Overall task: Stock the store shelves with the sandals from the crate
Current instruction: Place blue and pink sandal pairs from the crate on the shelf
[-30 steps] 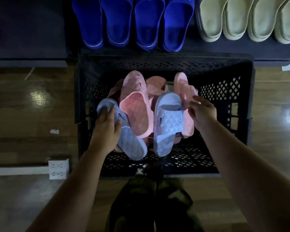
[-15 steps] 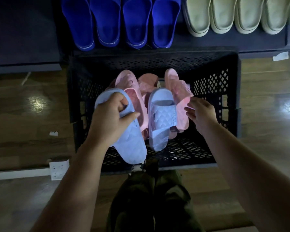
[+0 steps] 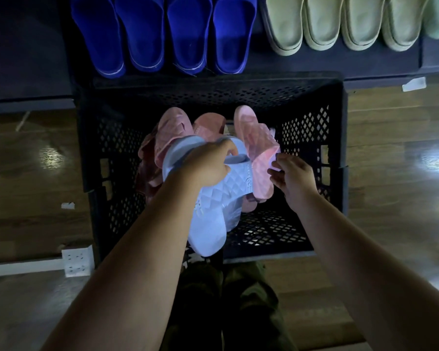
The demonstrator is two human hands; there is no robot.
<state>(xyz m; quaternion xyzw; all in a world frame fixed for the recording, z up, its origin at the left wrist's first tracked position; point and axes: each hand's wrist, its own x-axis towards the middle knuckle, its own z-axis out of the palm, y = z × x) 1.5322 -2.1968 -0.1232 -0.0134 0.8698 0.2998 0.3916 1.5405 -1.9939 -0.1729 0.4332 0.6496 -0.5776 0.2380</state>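
**Q:** What has moved since half a second earlier?
**A:** The left hand (image 3: 205,165) has carried its light blue sandal (image 3: 208,231) rightward. It now overlaps the second light blue sandal (image 3: 241,178), which stands in the crate (image 3: 336,138).

**Q:** State of the hands?
**A:** Left: fingers curled round the held sandal's upper edge. Right hand (image 3: 293,179): fingers bent, tips touching the edge of a pink sandal (image 3: 250,133). Whether they pinch it cannot be told.

**Q:** Where is the stock?
**A:** The pink sandals lean inside the black crate, which stands on the wooden floor (image 3: 23,160) just before the shelf (image 3: 23,46). The shelf carries dark blue sandals (image 3: 142,34) and pale green sandals (image 3: 322,21) side by side.
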